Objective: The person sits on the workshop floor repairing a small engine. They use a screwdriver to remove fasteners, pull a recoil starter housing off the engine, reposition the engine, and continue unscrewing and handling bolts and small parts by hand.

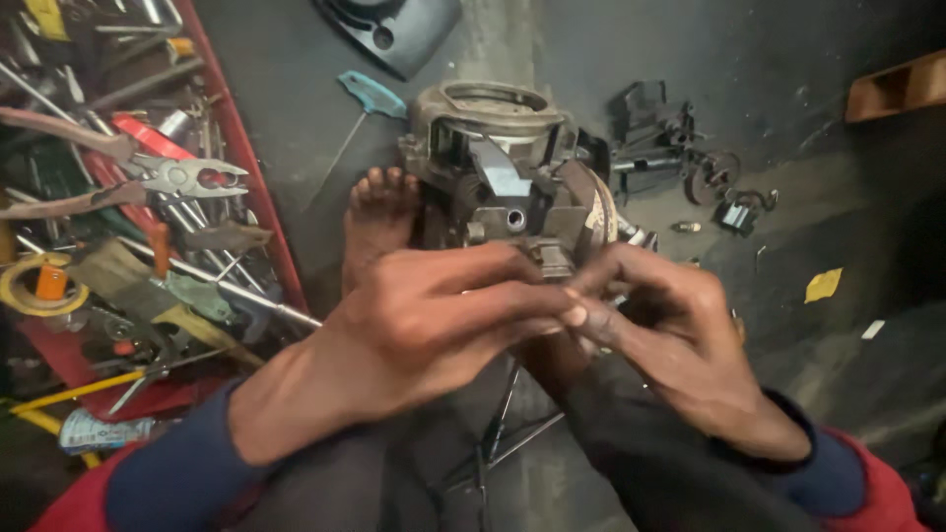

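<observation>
I see my left hand (434, 320) and right hand (670, 335) meeting fingertip to fingertip just in front of the grey motor housing (503, 167) on the floor, pinching a small part too blurred to identify. Left of the housing, a red tool tray (258, 187) holds pliers (148, 177), screwdrivers and yellow tape.
</observation>
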`<action>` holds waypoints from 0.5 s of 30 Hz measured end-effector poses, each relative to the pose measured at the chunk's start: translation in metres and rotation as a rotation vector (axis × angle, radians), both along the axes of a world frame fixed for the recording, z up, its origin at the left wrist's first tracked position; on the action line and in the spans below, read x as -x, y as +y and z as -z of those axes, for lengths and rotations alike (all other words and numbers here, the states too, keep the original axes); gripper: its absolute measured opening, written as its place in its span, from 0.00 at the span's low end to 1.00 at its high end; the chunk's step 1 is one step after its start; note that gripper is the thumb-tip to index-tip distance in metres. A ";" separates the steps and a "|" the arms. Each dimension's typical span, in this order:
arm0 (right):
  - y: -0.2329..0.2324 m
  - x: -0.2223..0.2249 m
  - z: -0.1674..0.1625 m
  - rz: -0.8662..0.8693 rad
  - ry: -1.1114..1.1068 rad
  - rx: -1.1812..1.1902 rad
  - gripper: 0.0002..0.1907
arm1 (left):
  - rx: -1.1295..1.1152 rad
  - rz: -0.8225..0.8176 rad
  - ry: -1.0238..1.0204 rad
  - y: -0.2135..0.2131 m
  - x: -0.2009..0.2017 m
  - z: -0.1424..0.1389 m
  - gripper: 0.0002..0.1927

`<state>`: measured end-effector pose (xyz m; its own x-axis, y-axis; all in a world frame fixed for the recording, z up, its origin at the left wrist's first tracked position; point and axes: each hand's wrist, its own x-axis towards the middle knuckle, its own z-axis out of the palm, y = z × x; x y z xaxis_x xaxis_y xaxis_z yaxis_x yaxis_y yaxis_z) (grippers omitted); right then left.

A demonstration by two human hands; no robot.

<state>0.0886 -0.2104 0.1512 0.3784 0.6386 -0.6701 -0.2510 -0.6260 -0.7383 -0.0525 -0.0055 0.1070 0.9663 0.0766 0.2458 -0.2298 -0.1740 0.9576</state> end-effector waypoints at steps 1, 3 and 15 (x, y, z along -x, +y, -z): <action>0.000 0.000 0.000 -0.029 -0.040 0.022 0.10 | -0.022 -0.029 0.016 0.000 0.003 -0.001 0.14; -0.003 -0.001 -0.001 -0.026 -0.084 0.034 0.13 | -0.144 -0.023 -0.005 0.004 0.013 -0.002 0.15; -0.033 0.004 0.015 0.092 -0.265 -0.120 0.14 | -0.484 0.110 -0.092 0.004 0.029 0.019 0.20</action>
<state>0.0843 -0.2434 0.1359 0.5902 0.6622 -0.4618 -0.0915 -0.5135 -0.8532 -0.0814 -0.0011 0.0884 0.9348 -0.1687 0.3125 -0.3517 -0.5632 0.7477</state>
